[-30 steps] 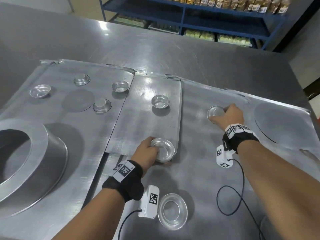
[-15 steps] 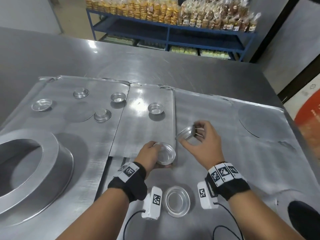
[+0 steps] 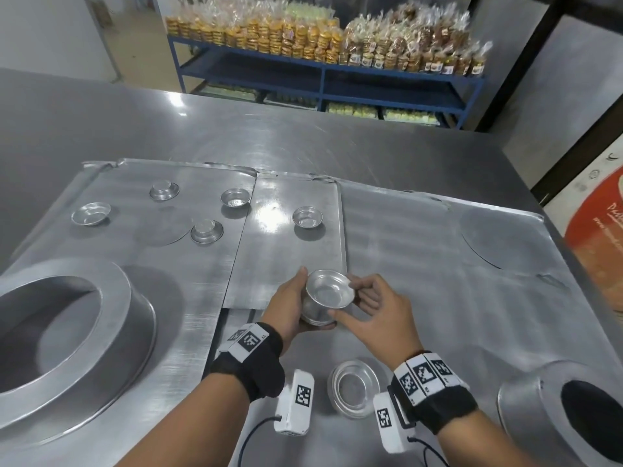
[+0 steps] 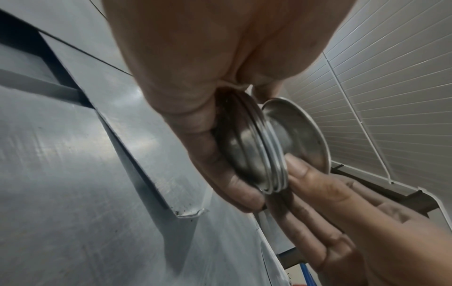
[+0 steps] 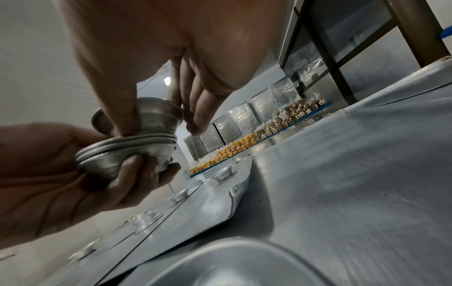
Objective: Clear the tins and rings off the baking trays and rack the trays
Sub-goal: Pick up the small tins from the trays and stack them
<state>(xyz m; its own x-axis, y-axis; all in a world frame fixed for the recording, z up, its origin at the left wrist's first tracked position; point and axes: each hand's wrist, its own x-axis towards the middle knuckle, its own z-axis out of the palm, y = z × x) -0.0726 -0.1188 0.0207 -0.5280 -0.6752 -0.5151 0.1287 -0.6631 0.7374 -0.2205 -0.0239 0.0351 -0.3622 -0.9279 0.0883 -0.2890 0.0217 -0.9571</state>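
Observation:
My left hand (image 3: 286, 306) grips a short stack of small tins (image 3: 315, 315) just above the near edge of the middle baking tray (image 3: 286, 261). My right hand (image 3: 362, 298) pinches one more small tin (image 3: 330, 288) by its rim and wall, sitting it into the top of that stack. The wrist views show the same: the top tin (image 5: 156, 117) is tilted over the nested stack (image 5: 127, 151), and the stack (image 4: 252, 154) lies in my left palm. Several small tins remain on the trays, such as one tin (image 3: 307, 217) on the middle tray.
A loose small tin (image 3: 354, 387) lies between my wrists. One large ring (image 3: 60, 338) stands on the left tray (image 3: 202, 274), another large ring (image 3: 573, 409) at the near right. The right tray (image 3: 438, 264) holds a flat round disc (image 3: 499, 237). Blue shelving (image 3: 320, 79) with bagged goods stands behind the steel table.
My right hand lifted a small tin off the right tray and brought it left onto the stack. My left hand raised its stack off the tray edge.

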